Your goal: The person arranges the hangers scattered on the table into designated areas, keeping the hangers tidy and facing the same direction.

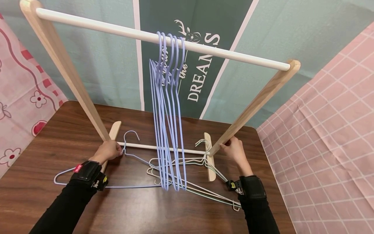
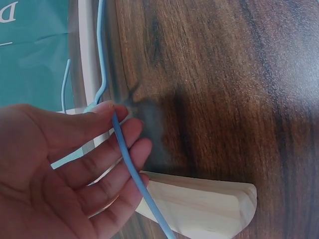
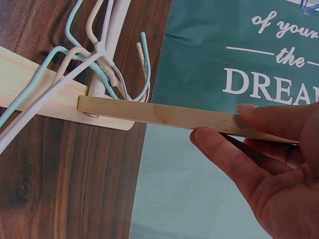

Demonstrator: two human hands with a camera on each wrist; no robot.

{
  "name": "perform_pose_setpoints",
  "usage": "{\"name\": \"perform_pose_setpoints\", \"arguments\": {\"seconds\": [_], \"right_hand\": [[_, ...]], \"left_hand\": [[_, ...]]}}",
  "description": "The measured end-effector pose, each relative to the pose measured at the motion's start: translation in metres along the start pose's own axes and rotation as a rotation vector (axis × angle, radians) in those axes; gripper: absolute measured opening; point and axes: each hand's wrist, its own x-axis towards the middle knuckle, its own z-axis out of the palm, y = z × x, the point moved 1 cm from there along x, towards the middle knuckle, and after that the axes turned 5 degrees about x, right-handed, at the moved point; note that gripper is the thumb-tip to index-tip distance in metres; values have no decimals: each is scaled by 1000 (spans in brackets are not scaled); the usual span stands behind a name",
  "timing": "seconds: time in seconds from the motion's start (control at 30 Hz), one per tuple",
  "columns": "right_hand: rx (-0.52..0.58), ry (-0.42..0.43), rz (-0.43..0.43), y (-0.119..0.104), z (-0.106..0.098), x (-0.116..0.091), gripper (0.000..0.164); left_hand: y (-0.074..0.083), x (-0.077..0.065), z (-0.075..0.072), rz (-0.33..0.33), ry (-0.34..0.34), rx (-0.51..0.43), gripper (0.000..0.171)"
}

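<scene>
At the left, a strip of bare wood shows between the table's [image 1: 38,162] left edge and the blue hanger [image 1: 131,187]. The left hand [image 1: 106,151] pinches this hanger between thumb and fingers near its hook, hiding the lower end of the left upright [image 1: 70,71] and part of the left foot [image 1: 115,130]. The wrist strap covers some of the hanger's bottom bar; its far end is lost behind the hung hangers [image 1: 169,107], which overlap too closely to count surely. They hang midway along the top rail [image 1: 96,26], with open rail on either side. Below, pale hangers [image 1: 210,192] lie tangled by the lower rail [image 1: 143,147], their right ends partly covered by the right wrist. The right hand [image 1: 234,151], well apart from the left, clasps the right upright [image 1: 251,105] between thumb and fingers, above the right foot [image 1: 211,174]. Wood shows beyond it to the table's right edge; the near edge is cut off.
</scene>
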Motion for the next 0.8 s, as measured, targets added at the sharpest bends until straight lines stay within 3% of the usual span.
{"name": "perform_pose_setpoints", "arguments": {"seconds": [0.43, 0.8], "right_hand": [[2, 0, 7, 0, 0, 0, 23], [1, 1, 9, -2, 0, -1, 23]], "left_hand": [[-2, -1, -1, 4, -2, -41, 8], [-1, -3, -10, 27, -62, -51, 10]]}}
